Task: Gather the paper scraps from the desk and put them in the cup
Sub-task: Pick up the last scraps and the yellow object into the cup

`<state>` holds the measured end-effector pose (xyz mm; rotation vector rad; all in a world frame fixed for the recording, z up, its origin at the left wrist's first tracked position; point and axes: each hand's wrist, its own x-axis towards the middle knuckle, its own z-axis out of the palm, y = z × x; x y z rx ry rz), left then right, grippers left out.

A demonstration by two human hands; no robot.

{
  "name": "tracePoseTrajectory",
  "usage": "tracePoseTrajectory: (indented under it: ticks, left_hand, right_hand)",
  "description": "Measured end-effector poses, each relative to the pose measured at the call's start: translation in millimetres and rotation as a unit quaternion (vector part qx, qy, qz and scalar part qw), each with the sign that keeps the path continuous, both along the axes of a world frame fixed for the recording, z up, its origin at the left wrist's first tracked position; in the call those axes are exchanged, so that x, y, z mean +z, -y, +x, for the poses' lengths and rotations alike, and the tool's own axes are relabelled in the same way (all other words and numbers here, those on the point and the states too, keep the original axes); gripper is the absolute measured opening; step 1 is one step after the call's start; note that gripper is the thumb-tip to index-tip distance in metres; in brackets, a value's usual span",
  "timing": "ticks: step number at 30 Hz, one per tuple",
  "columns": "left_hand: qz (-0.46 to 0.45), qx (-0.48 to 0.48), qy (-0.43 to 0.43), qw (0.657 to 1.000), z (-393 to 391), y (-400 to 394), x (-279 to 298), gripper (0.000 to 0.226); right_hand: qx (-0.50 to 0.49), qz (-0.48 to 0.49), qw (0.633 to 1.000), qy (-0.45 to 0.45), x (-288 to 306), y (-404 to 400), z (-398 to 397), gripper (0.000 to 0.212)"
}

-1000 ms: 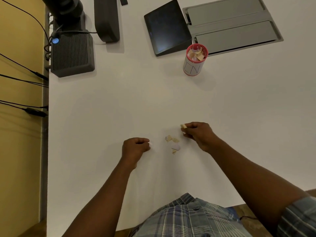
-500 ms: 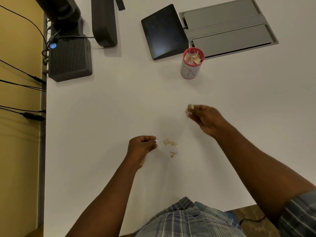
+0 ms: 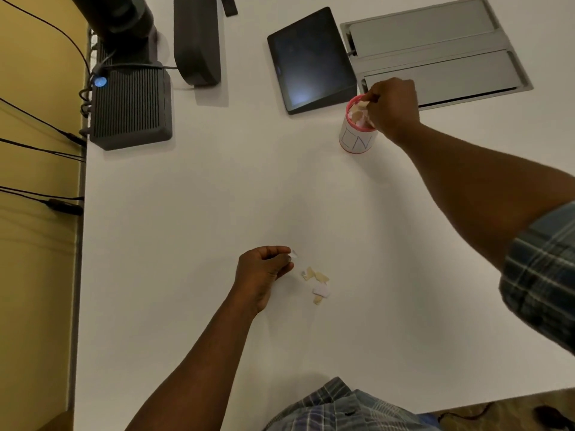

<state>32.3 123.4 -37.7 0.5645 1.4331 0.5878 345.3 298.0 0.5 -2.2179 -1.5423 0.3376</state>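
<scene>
A white cup with a red rim and handwritten letters stands at the back of the white desk, with paper scraps inside. My right hand is over its mouth, fingers pinched on a tan paper scrap at the rim. Near the front, my left hand pinches a small white scrap between thumb and forefinger. Just right of it a small pile of tan and white scraps lies on the desk.
A dark tablet sits left of the cup, and a grey cable hatch is behind it. A black ribbed box and a monitor foot stand at the back left. Cables hang off the left edge.
My right hand has carried its scrap from beside the pile forward to the cup's mouth. My left hand has shifted slightly right toward the pile, still pinching its scrap.
</scene>
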Motion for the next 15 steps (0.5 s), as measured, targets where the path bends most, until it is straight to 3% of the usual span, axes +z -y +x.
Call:
tracePoseTrajectory:
  ticks: [5,12,15]
  left_hand:
    - [-0.021,0.01,0.017,1.0,-4,1,4,0.013]
    - [-0.05,0.03,0.079,0.995,4,-7,10,0.018]
    - [-0.054,0.023,0.109,0.992,12,-17,14,0.024]
  right_hand:
    - [0.019,-0.121,0.987,0.1,-16,-21,-6,0.049]
    - [0.066,-0.226,0.96,0.152,-9,-37,-12,0.042]
    - [0.117,-0.222,0.952,0.177,6,-37,-9,0.038]
